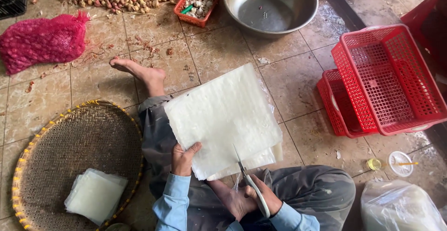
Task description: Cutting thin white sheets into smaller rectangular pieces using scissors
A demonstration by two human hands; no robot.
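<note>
Fingers (192, 148) of the left hand (183, 159) are closed on the near left edge of a stack of thin, square, translucent white sheets (223, 114), thumb on top, holding it up over the person's lap. The right hand (247, 198) is wrapped around white-handled scissors (249, 180), whose blades have entered the stack's near edge just right of the middle and point away from the person.

The stack is held only at one corner region, so the far part may sag or the layers may slide against one another; the cut would then wander and the pieces come out uneven. The left thumb sits near the blade line, and a skewed stroke could bring the blades toward it. The sheets look thin and may tear or crack rather than cut cleanly if the blades twist.

To the left, a round woven bamboo tray (70, 147) on the tiled floor (298, 82) carries a small pile of cut white squares (95, 194). A loose offcut could miss it and land on the floor, which is littered with peel. Far off stand a steel bowl (271, 5) and stacked red plastic baskets (386, 82) to the right.
</note>
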